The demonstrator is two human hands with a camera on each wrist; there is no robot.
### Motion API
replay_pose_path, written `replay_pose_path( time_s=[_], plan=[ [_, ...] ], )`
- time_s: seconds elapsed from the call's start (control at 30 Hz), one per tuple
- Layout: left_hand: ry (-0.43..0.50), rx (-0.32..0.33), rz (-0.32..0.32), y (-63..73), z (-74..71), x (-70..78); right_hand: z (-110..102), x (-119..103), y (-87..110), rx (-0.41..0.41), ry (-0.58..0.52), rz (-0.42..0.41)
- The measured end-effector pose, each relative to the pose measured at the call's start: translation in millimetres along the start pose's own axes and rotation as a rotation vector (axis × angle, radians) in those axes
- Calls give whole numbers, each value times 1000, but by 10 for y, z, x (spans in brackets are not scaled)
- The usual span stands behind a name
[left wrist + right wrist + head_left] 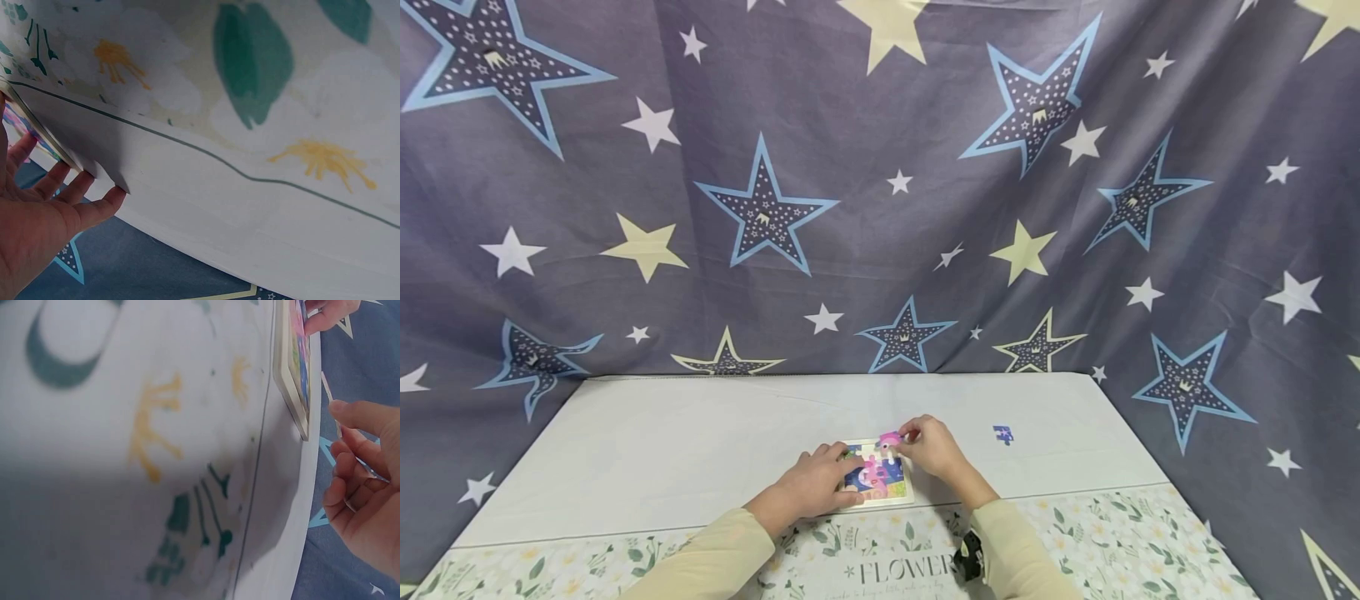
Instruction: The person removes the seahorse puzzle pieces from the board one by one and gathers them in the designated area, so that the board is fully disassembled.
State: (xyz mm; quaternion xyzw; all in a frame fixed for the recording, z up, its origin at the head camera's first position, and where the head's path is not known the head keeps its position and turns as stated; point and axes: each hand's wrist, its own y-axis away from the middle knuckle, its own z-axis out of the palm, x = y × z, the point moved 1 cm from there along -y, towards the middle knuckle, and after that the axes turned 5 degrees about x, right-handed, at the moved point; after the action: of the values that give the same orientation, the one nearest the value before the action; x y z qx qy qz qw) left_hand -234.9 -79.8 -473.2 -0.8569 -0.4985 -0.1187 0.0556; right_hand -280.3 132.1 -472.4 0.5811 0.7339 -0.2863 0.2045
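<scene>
A small jigsaw puzzle (874, 477) in a pale shallow tray (880, 503) lies near the table's front, showing a pink figure on dark blue. My left hand (820, 482) rests on the tray's left side, its fingers spread over the edge and onto the puzzle. In the left wrist view, the left fingers (80, 182) reach along the tray's rim. Between thumb and forefinger, my right hand (931, 448) pinches a pink puzzle piece (889, 441), held over the tray's far right corner. The right wrist view shows this piece (330, 390) edge-on, raised beside the tray.
A loose blue puzzle piece (1003, 434) lies on the white table (700, 450), to the right of my right hand. A flower-printed cloth (1120, 533) covers the front part. A star-patterned curtain (850, 208) hangs behind and along the sides.
</scene>
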Motion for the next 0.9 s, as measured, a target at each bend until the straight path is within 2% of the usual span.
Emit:
replay_pose_path(
  time_s=[0.9],
  plan=[
    [-3, 19, 10, 7, 9, -7, -186, 219, 30, 63, 28, -2]
  ],
)
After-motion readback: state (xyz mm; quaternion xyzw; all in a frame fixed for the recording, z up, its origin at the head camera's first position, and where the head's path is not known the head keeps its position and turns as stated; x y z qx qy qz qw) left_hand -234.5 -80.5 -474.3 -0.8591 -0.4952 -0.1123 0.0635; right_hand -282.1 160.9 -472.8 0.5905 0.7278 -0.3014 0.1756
